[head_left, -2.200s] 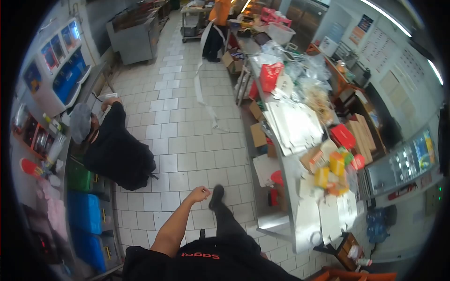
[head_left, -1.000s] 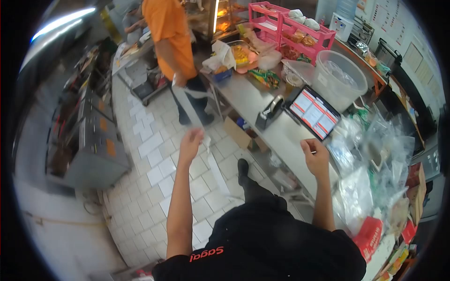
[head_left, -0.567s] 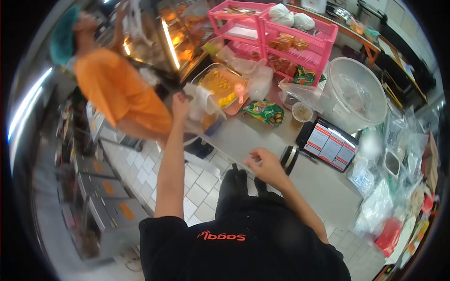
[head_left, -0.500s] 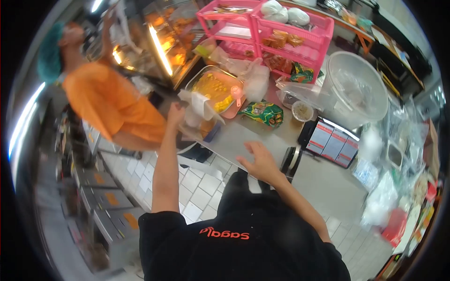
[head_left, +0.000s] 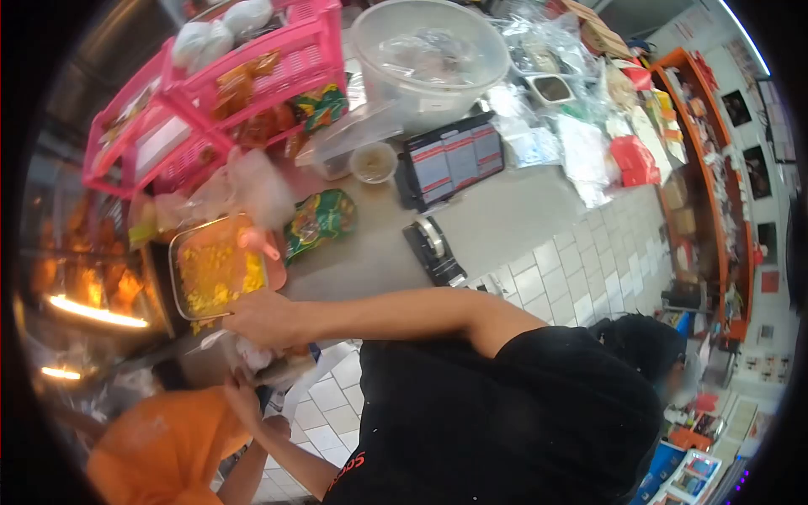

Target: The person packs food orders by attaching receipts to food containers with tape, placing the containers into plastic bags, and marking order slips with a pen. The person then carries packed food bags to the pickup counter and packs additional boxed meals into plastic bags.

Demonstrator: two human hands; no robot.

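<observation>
Tray (head_left: 175,276) just beyond right hand (head_left: 265,319), at its fingertips; left hand (head_left: 242,399) farther off, by orange sleeve (head_left: 206,412) (tight corner). Clenched, grasping or released: can't tell, either hand.

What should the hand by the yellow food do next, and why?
Perhaps lift the right hand gently, clear of the tray. It covers one corner of the tray, and the yellow food inside is loose and uncovered, so a bump might spill some.
</observation>
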